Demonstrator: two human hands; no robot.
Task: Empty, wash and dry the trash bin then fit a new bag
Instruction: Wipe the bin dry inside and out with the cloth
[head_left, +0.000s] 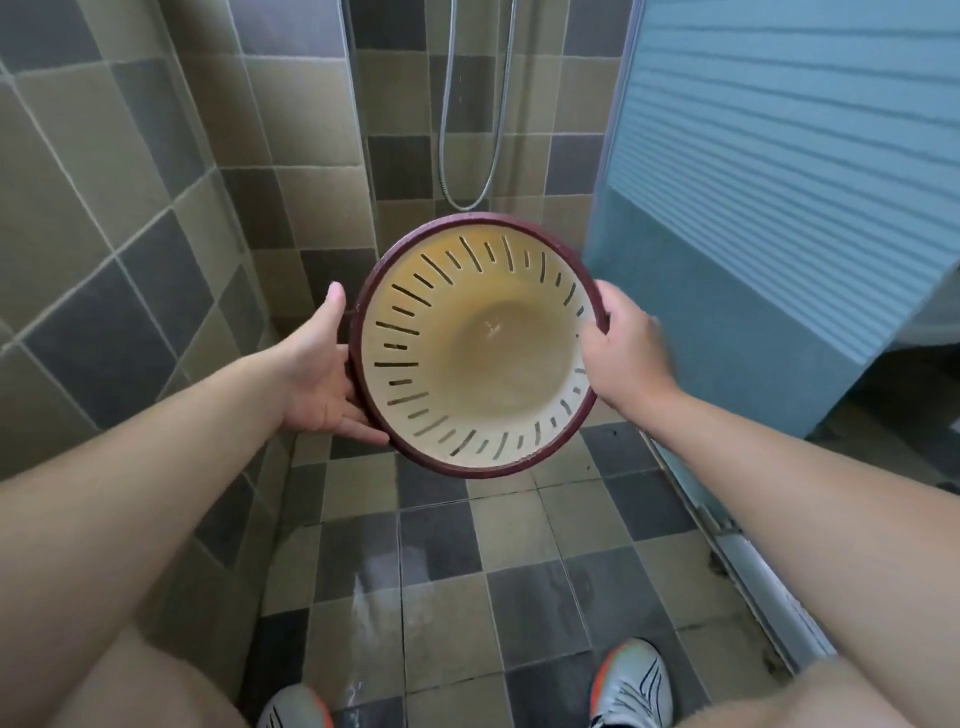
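A round cream trash bin with slotted walls and a dark red rim is held up in front of me, its mouth tilted toward the camera. Its inside looks bare, with a brownish bottom. My left hand cups the bin's left side from below, thumb up beside the rim. My right hand grips the right rim, fingers curled over the edge.
I stand in a tiled shower stall with grey and beige tiles. A metal shower hose hangs on the back wall. A frosted blue sliding door and its floor rail are on the right. The floor is wet.
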